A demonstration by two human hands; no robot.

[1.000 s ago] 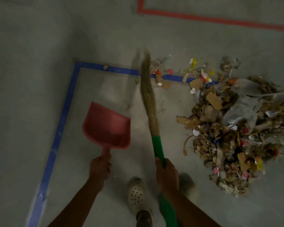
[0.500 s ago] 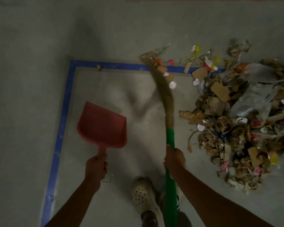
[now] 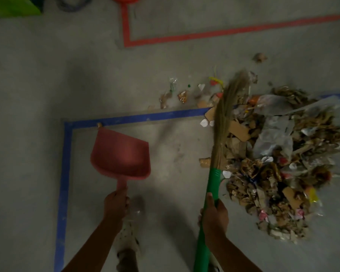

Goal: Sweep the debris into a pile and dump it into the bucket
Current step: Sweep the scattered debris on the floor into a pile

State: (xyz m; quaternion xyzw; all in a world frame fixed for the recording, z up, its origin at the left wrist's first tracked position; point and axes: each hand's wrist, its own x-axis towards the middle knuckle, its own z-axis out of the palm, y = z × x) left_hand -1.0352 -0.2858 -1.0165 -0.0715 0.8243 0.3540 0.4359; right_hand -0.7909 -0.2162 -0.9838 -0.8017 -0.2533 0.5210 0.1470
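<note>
Sweeping stage, judged from layout. Right hand [image 3: 214, 214] wrapped round green handle of broom [image 3: 221, 124], brush head laid along left edge of debris pile [image 3: 279, 163], long axis near-to-far. Pile lies right of both hands, right hand nearer. Left hand [image 3: 115, 203] grips dustpan [image 3: 122, 154] by handle, pan well left of pile. Stray scraps [image 3: 177, 95] far-left, beyond blue tape [image 3: 145, 116], likely next to pull in.

Grey floor [image 3: 28, 85], blue tape [image 3: 145, 117] corner, red tape [image 3: 126, 26] corner beyond it. Green box [image 3: 12, 5] top-left, possibly a crate; blurry.
</note>
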